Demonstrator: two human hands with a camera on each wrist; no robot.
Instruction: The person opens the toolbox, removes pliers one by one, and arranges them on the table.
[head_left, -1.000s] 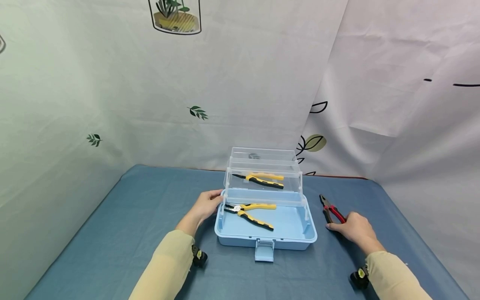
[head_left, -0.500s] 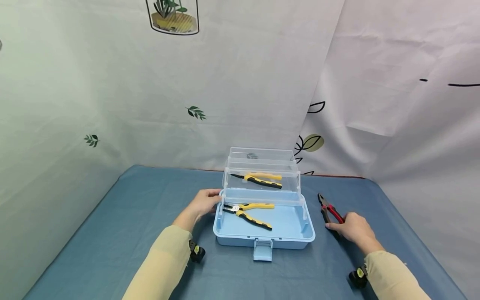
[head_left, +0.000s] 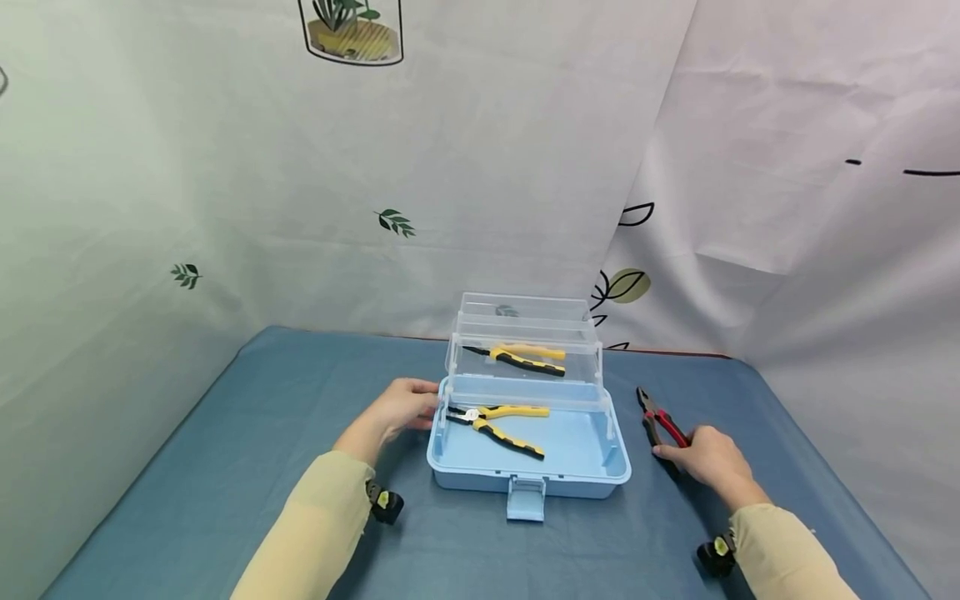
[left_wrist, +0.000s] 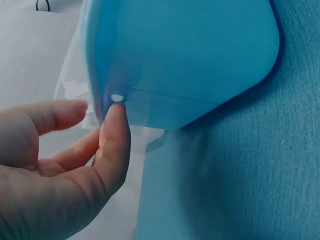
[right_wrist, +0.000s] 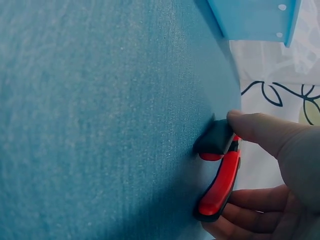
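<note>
My left hand [head_left: 399, 412] is at the left side of a light blue toolbox [head_left: 529, 487]. In the left wrist view, a fingertip meets the box's outer wall near a small hole, and the thumb sits apart beside the rim. Right of the box, my right hand [head_left: 711, 460] holds combination pliers [head_left: 660, 417] by their red and black handles, the head pointing away from me. Thumb on one handle and fingers at the other show in the right wrist view. Inside the box lie spread pliers [head_left: 512, 448] with yellow and black handles.
Long-nose pliers [head_left: 527, 362] with yellow and black handles lie in the raised clear tray [head_left: 592, 382] at the back of the box. A blue latch [head_left: 526, 500] hangs open at the front. A blue cloth [head_left: 225, 467] covers the table, with a patterned fabric wall [head_left: 487, 167] behind.
My left hand has shifted slightly left along the box's side. My right hand and the combination pliers stay nearly where they were; the box has not visibly moved.
</note>
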